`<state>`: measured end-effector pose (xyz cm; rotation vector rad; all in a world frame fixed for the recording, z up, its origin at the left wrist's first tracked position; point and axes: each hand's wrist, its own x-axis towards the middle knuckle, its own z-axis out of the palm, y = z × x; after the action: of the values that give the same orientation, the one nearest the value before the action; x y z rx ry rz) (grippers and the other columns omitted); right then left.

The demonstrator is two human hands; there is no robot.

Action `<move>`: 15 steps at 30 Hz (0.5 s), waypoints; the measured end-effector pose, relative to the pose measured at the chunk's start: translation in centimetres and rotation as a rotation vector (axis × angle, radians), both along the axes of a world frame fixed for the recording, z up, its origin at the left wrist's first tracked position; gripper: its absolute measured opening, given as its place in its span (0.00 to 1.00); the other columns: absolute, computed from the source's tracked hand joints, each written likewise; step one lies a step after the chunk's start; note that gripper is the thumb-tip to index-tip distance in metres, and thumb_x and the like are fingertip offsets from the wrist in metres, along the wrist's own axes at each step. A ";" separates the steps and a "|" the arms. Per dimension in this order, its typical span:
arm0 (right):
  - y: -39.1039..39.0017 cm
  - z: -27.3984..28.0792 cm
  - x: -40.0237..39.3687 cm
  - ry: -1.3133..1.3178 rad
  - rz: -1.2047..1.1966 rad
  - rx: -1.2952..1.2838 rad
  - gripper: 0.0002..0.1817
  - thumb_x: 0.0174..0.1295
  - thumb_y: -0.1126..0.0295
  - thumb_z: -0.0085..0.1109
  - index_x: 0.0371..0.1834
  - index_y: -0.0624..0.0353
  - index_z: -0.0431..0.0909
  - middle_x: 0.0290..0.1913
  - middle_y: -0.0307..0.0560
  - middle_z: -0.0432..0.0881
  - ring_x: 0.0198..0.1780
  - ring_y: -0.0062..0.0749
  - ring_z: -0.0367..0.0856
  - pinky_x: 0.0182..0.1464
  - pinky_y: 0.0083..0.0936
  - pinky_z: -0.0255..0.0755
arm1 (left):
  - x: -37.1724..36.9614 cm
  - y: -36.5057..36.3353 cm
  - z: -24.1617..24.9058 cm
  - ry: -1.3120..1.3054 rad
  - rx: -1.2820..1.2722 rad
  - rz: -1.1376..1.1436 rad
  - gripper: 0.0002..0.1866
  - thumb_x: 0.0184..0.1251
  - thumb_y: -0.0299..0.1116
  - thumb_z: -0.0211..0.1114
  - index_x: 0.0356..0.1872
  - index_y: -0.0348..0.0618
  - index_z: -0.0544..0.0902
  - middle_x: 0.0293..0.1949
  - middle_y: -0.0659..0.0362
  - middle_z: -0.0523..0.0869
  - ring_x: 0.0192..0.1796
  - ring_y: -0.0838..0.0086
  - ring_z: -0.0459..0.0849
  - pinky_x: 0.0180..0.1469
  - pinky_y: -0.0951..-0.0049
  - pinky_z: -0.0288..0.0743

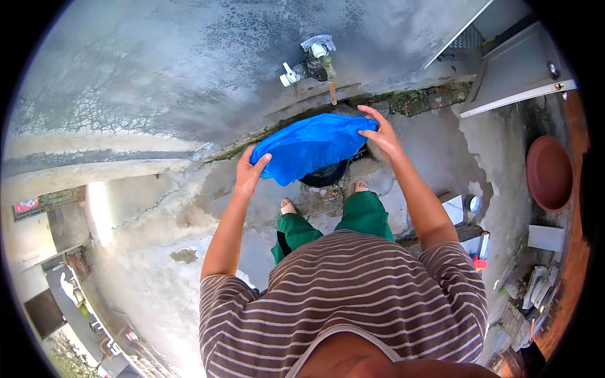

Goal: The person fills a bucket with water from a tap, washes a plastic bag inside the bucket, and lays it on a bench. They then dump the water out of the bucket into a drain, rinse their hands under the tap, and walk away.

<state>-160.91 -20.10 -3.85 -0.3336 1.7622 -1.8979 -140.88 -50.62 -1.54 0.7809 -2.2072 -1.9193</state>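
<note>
Concrete yard – both hands grip blue sheet (pixel 310 146) over dark bucket (pixel 324 174).

1. I stand barefoot in the outdoor wash yard of a home, on cracked, damp concrete floor (pixel 189 208).
2. A wall tap (pixel 318 53) sticks out of the weathered wall (pixel 157 63).
3. A brown basin (pixel 549 173) and household clutter sit by the brick edge.
</note>
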 end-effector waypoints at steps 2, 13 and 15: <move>-0.7 1.9 0.1 0.005 0.113 -0.036 0.37 0.46 0.78 0.65 0.64 0.49 0.65 0.49 0.41 0.70 0.51 0.27 0.70 0.52 0.21 0.67 | -0.5 0.6 -0.7 0.022 0.130 0.034 0.17 0.62 0.38 0.64 0.47 0.38 0.77 0.37 0.63 0.79 0.39 0.79 0.75 0.44 0.77 0.70; -9.1 -17.5 5.8 0.153 0.279 0.360 0.56 0.39 0.68 0.76 0.73 0.51 0.48 0.59 0.57 0.68 0.61 0.42 0.67 0.58 0.33 0.66 | -3.2 7.6 -18.3 -0.037 0.414 -0.132 0.20 0.67 0.39 0.55 0.55 0.37 0.75 0.50 0.56 0.71 0.53 0.71 0.71 0.60 0.75 0.60; -9.1 -22.4 6.0 0.092 0.274 0.392 0.53 0.41 0.72 0.73 0.72 0.52 0.51 0.55 0.57 0.71 0.59 0.39 0.69 0.58 0.30 0.65 | -2.4 6.7 -22.9 -0.017 0.465 -0.099 0.19 0.67 0.38 0.56 0.55 0.39 0.75 0.51 0.55 0.70 0.54 0.69 0.71 0.60 0.74 0.61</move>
<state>-154.91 -29.21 -26.22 -0.4912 1.9833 -1.3336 -143.24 -43.95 -24.48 0.7512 -1.8542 -2.5275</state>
